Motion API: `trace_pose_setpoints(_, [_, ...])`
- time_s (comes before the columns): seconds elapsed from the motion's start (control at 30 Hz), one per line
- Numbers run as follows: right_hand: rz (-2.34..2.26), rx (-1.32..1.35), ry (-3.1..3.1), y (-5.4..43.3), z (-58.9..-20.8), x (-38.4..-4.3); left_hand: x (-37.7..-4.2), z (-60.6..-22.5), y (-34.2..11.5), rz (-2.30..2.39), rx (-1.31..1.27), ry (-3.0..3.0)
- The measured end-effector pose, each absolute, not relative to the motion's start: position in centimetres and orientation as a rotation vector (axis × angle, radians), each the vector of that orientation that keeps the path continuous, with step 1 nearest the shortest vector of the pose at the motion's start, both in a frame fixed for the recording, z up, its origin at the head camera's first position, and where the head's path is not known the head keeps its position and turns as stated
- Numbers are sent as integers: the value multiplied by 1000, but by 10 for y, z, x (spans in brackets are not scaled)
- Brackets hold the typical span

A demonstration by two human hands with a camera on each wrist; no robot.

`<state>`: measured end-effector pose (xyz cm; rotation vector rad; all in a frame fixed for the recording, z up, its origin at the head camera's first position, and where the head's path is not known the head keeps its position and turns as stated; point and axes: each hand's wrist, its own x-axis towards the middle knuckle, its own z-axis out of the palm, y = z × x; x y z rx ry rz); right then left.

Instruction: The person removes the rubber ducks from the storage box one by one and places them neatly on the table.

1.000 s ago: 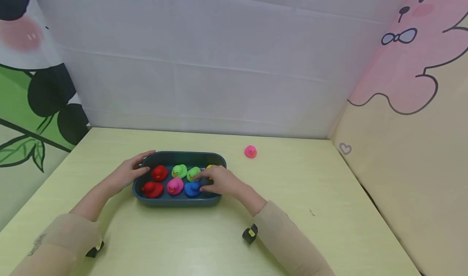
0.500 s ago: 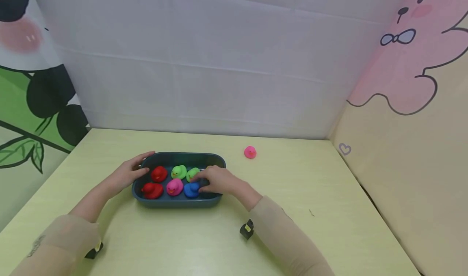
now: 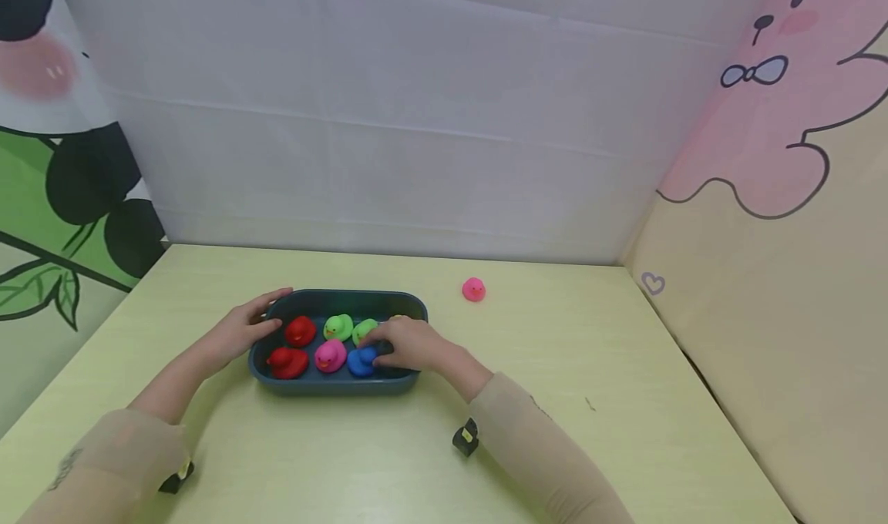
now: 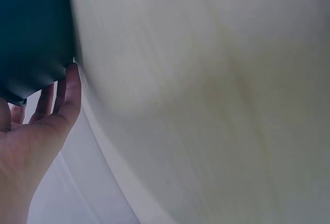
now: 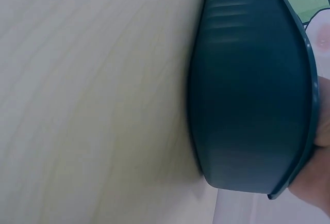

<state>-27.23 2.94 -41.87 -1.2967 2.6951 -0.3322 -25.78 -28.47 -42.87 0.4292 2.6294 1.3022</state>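
Observation:
A dark teal tray (image 3: 337,387) on the table holds several small rubber ducks: two red ones (image 3: 301,330), two green ones (image 3: 338,327), a pink one (image 3: 330,356) and a blue duck (image 3: 361,362). A bit of a yellow duck (image 3: 398,317) shows behind my right hand. My left hand (image 3: 239,328) grips the tray's left end, thumb at the rim and fingers along the outer wall in the left wrist view. Over the right end, my right hand (image 3: 415,344) reaches inside, its thumb and forefinger curled at the blue duck; its other fingers are hidden.
A single bright pink duck (image 3: 474,290) stands on the pale wooden table (image 3: 541,370), behind and right of the tray. A white sheet (image 3: 416,146) hangs along the back edge. Printed walls with cartoon animals stand on both sides.
Both hands and the ducks keep nearly the same places. The right forearm has shifted slightly left, and the yellow duck is a little more covered by the right hand.

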Motion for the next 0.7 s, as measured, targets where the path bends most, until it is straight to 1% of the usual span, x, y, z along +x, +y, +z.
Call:
trace_pose_setpoints(0.23, [-364,-1311,2701,30,-418,-271,-258,-429,-285,1305,426,2627])
trace_pose_setpoints(0.5, [-507,-1400,2626,35,-415,-273,-257,-429,-285,1303,427,2626])
trace_pose_setpoints(0.7, [-520,-1394,2622,40,-408,-271,-258,-430,-285,1308,423,2619])
